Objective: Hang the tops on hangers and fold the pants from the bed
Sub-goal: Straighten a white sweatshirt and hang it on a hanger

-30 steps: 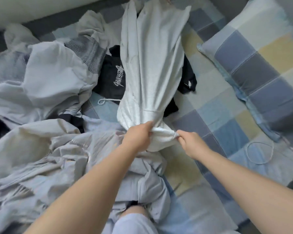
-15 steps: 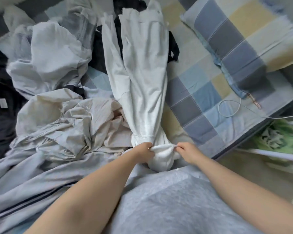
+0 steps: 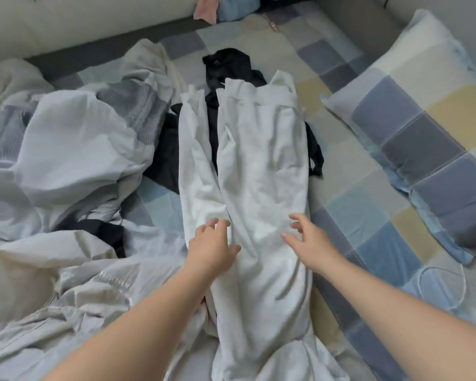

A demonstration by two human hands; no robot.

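Note:
White pants lie stretched lengthwise down the middle of the bed, legs pointing away from me, the waist end near my body. My left hand hovers over the left leg with fingers loosely spread, holding nothing. Over the right side of the pants, my right hand has its fingers spread and is also empty. A black garment lies partly under the pants. A heap of pale grey and white tops fills the left side of the bed.
A checked pillow lies at the right on the checked bedsheet. A thin white cable loop rests near my right forearm. Pink and blue clothes sit at the far edge by the pale wall.
Both hands have let go of the pants' waist end and moved up over the legs. The pants now lie flat on the bed, and my view has tilted back up.

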